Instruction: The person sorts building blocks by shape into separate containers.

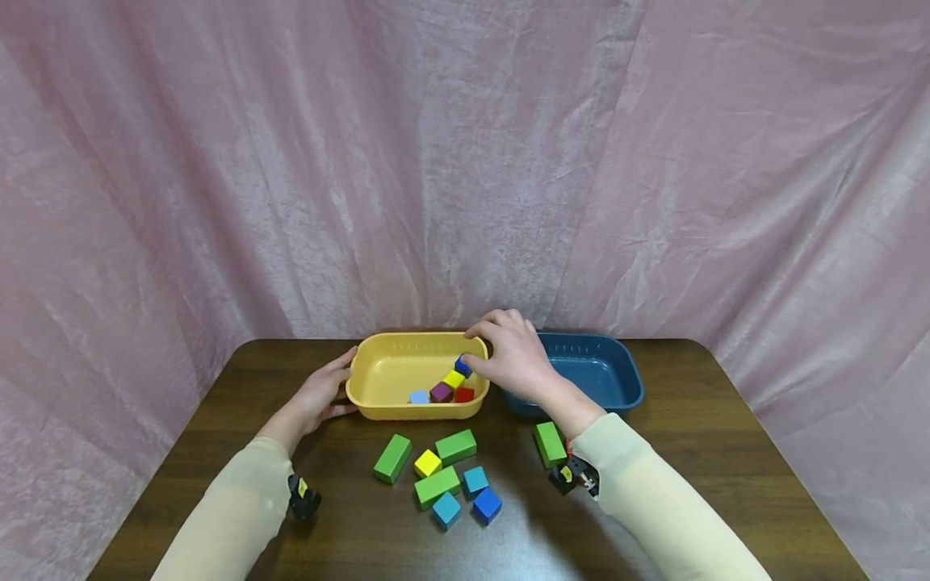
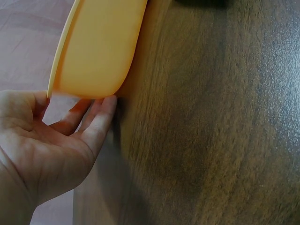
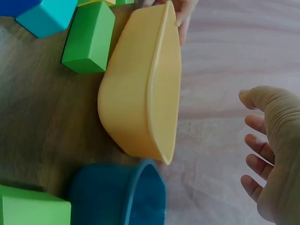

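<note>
My left hand holds the left end of a yellow plastic tub. In the left wrist view its fingertips meet the tub's end wall near the bottom, and its thumb is at the rim. My right hand hovers above the tub's right end, with thumb and fingers apart and no block between them in the right wrist view. Just by the thumb in the head view is a dark blue cube. Inside the tub lie a yellow cube, a purple cube, a red block and a light blue block.
A dark blue tub stands to the right, partly behind my right hand. In front are several green blocks, a yellow cube, teal cubes and a blue cube. Pink curtains hang behind the table.
</note>
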`<act>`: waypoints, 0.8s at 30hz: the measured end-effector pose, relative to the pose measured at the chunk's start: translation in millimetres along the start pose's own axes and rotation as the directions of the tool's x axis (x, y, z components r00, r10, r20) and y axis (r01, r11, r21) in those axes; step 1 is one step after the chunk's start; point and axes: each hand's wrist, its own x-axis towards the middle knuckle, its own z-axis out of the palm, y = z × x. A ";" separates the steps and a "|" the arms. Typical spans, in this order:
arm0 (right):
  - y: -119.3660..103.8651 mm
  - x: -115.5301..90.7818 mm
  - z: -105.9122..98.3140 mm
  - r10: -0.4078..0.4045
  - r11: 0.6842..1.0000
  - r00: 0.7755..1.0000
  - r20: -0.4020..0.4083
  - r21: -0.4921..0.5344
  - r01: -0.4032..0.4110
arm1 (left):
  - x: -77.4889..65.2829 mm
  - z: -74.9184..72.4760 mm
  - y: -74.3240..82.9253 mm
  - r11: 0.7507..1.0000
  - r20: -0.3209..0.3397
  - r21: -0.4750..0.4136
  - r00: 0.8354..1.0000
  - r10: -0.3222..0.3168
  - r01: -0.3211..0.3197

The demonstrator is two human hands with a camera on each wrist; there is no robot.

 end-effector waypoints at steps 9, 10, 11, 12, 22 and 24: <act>0.1 -11.3 -13.3 -0.045 0.999 0.998 -0.036 -0.009 0.044 | -0.1 -0.9 -1.8 1.000 0.014 0.003 1.000 0.017 -0.017; -0.1 -12.4 -14.2 -0.050 0.999 0.998 -0.039 -0.010 0.050 | -0.1 -0.9 -2.0 1.000 0.015 0.003 1.000 0.016 -0.016; -0.4 -13.6 -15.0 -0.055 0.998 0.998 -0.041 -0.010 0.055 | -0.1 -0.9 -2.1 1.000 0.015 0.003 1.000 0.017 -0.017; -0.8 -15.0 -15.9 -0.060 0.998 0.997 -0.044 -0.012 0.060 | -0.2 -0.8 -2.2 1.000 0.014 0.004 1.000 0.016 -0.016; -1.7 -32.3 -23.0 -0.131 0.991 0.988 -0.086 -0.022 0.129 | 1.2 -0.6 -2.7 1.000 0.008 0.004 1.000 0.007 -0.007; -2.1 -35.9 -24.4 -0.143 0.990 0.985 -0.092 -0.025 0.141 | 0.9 -0.3 -2.7 1.000 0.007 0.001 1.000 0.007 -0.007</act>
